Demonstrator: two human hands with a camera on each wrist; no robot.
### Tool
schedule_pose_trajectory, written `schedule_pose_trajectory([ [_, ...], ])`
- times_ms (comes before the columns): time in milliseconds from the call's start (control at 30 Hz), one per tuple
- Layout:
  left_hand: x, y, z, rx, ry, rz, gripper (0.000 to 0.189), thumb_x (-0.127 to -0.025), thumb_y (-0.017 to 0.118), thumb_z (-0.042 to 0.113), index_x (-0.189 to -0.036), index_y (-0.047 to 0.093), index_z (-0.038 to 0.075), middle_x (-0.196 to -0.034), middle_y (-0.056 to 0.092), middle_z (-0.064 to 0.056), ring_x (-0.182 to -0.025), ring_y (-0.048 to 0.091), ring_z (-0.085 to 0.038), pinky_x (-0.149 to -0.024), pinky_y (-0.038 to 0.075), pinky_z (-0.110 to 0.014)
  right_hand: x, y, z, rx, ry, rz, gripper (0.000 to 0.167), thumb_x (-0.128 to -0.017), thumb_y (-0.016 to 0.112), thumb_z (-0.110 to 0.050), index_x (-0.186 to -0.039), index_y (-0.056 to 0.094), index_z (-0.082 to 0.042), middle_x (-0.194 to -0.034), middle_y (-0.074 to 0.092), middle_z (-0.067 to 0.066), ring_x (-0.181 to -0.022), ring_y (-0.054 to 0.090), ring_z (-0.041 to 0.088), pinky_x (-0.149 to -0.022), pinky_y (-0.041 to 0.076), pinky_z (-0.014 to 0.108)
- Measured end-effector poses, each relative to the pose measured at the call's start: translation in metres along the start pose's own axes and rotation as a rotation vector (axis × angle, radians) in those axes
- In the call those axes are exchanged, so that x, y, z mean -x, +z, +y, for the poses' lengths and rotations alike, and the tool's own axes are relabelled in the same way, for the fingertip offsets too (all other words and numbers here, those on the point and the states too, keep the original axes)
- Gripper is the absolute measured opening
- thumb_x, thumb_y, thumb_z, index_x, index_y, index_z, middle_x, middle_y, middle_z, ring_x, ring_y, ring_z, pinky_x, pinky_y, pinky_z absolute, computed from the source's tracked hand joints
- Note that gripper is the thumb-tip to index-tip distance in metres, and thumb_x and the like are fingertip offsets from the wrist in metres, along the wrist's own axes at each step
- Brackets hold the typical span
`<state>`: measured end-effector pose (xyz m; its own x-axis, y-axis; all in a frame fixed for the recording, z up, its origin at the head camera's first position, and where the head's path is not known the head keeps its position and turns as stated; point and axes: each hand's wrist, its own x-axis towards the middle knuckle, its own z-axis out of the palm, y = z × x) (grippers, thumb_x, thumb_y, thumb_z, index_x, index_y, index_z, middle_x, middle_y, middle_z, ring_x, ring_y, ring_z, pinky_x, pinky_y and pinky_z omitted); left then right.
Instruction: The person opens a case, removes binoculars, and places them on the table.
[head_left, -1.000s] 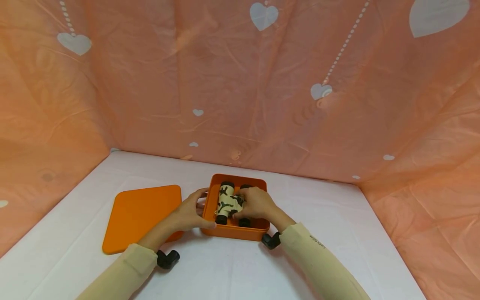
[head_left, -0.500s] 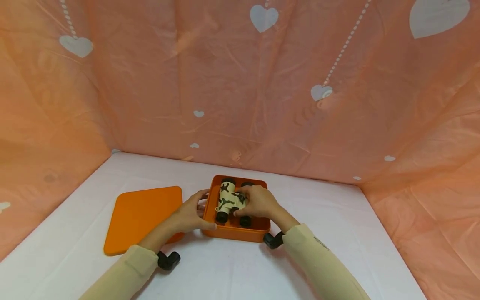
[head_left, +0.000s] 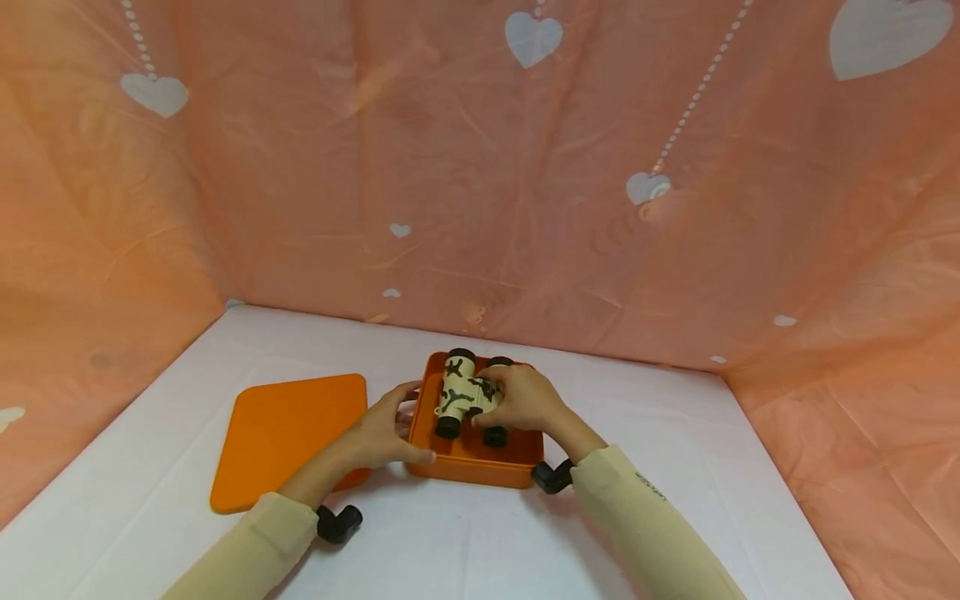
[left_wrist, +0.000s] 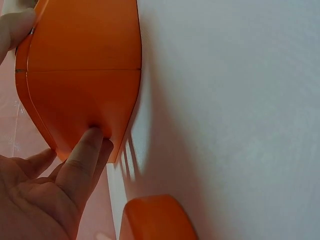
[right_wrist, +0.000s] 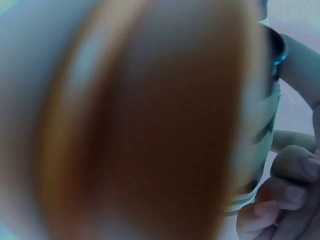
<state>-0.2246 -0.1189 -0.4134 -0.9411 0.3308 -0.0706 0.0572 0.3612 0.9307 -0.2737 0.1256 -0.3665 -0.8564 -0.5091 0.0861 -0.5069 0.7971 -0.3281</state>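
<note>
Camouflage-patterned toy binoculars (head_left: 456, 392) with black ends are held over the open orange box (head_left: 472, 473), slightly tilted. My right hand (head_left: 528, 402) grips them from above round the bridge and right barrel, which it partly covers. In the right wrist view, curled fingers (right_wrist: 290, 170) lie by a barrel (right_wrist: 267, 120), and a blurred orange wall fills the middle. My left hand (head_left: 382, 433) holds the box's near left corner, thumb at the front rim and fingers along the left side. Its fingertips (left_wrist: 92, 137) press the box's wall in the left wrist view.
An orange lid (head_left: 292, 433) lies flat on the white tablecloth (head_left: 480, 550) left of the box, partly under the left forearm. Orange fabric (head_left: 480, 167) with hearts encloses the back and sides. A black wrist camera (head_left: 339, 523) sits on each wrist.
The binoculars have risen from inside the box to about its rim or above, lifted by my right hand. My left hand has stayed at the box's corner.
</note>
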Motion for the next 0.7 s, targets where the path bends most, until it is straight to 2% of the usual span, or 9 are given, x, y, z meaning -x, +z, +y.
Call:
schedule_pose_trajectory([
  [367, 0.001, 0.001, 0.002, -0.002, -0.016, 0.001, 0.109, -0.064, 0.090, 0.016, -0.151, 0.025, 0.011, -0.149, 0.037, -0.020, -0.122, 0.056, -0.036, -0.100, 0.050, -0.045, 0.002, -0.010, -0.004, -0.018, 0.008, 0.002, 0.071, -0.066, 0.085, -0.044, -0.126, 0.064, -0.012, -0.110, 0.071, 0.003, -0.089, 0.062, 0.016, -0.082, 0.054, 0.037],
  [500, 0.002, 0.002, 0.002, -0.017, -0.026, 0.010, 0.110, -0.063, 0.090, 0.018, -0.151, 0.025, 0.012, -0.148, 0.038, -0.020, -0.123, 0.056, -0.036, -0.101, 0.049, -0.045, 0.003, -0.014, -0.004, -0.010, 0.021, 0.001, 0.072, -0.066, 0.085, -0.045, -0.127, 0.063, -0.014, -0.111, 0.070, 0.002, -0.090, 0.061, 0.015, -0.082, 0.053, 0.036],
  [700, 0.000, 0.001, 0.001, -0.027, -0.026, 0.016, 0.110, -0.062, 0.091, 0.019, -0.150, 0.025, 0.011, -0.148, 0.039, -0.020, -0.120, 0.058, -0.035, -0.100, 0.050, -0.045, 0.003, -0.023, -0.002, -0.012, 0.028, 0.012, 0.072, -0.066, 0.084, -0.046, -0.130, 0.062, -0.019, -0.107, 0.071, 0.002, -0.081, 0.057, 0.014, -0.076, 0.052, 0.033],
])
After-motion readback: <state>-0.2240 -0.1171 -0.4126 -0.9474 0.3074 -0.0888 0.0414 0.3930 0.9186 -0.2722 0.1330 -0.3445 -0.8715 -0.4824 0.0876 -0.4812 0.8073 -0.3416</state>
